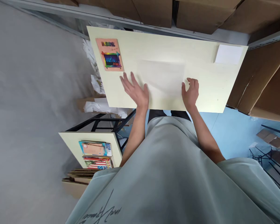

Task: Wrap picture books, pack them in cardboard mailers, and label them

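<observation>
A thin white sheet of paper point(162, 76) lies flat on the cream-coloured table point(205, 68) in front of me. Beside its left edge is my left hand point(137, 92), fingers spread, with the thumb at or close to the paper. My right hand point(190, 95) is at the sheet's right edge, its thumb apart from loosely bent fingers. Whether either hand presses on the paper, I cannot tell. Near the table's far left corner lies a pink booklet point(100, 51) with rainbow lettering and a dark framed picture. A stack of small white sheets point(229, 54) sits at the far right corner.
Cardboard boxes point(151, 12) line a shelf behind the table, and a large open carton point(254, 81) stands at its right. On the lower left, a smaller table point(71, 141) bears colourful booklets point(94, 148). Flattened cardboard point(77, 183) leans near it.
</observation>
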`<state>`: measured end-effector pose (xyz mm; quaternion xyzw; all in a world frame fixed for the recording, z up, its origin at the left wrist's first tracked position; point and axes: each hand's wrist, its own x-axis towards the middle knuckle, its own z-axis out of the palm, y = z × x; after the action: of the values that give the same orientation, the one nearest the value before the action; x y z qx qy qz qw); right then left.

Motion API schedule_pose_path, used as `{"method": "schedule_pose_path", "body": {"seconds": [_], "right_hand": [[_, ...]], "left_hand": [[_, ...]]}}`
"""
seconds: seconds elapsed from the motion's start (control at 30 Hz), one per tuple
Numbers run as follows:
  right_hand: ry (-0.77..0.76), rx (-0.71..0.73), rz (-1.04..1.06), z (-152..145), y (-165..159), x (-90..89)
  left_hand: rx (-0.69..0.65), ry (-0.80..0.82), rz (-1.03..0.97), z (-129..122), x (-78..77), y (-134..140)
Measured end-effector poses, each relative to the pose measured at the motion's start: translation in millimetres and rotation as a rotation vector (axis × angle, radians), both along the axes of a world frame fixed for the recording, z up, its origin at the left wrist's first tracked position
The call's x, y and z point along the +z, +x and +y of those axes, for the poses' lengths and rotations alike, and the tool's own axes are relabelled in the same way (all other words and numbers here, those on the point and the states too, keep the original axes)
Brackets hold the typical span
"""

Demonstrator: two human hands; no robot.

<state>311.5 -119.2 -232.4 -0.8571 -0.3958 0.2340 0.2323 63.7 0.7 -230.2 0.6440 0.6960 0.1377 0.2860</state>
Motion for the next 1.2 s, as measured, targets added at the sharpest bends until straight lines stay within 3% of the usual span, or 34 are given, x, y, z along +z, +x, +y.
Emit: {"method": "schedule_pose_path", "body": {"seconds": [0.13, 0.23, 0.37, 0.5, 0.67, 0.83, 1.0, 1.2], "right_hand": [[0.047, 0.207, -0.092, 21.4, -24.5, 2.8], [0.043, 0.229, -0.093, 37.3, -42.6, 8.7], [-0.045, 0.419, -0.050, 42.3, -51.4, 4.6], [-0.167, 0.553, -0.002, 31.6, -31.1, -12.2], [-0.174, 0.572, 0.027, 25.4, -1.3, -18.0], [-0.172, 0.589, 0.021, 28.5, 2.5, -17.9], [-0.154, 0.531, 0.001, 29.2, -2.8, -16.1], [-0.107, 0.555, -0.029, 33.2, -48.2, -13.7]], "left_hand": [[-0.431, -0.106, -0.183, 3.8, -18.2, 27.3], [-0.590, -0.151, -0.234, 2.8, -33.7, 40.3], [-0.525, -0.137, -0.217, -8.1, -41.1, 46.2], [-0.452, -0.138, -0.195, -11.8, -36.8, 43.9], [-0.451, -0.173, -0.186, 13.0, -36.9, 19.5], [-0.447, -0.156, -0.169, 30.9, -42.6, -2.1], [-0.524, -0.170, -0.146, 20.0, -40.7, -6.5], [-0.364, -0.136, -0.123, -2.8, -39.8, 1.8]]}}
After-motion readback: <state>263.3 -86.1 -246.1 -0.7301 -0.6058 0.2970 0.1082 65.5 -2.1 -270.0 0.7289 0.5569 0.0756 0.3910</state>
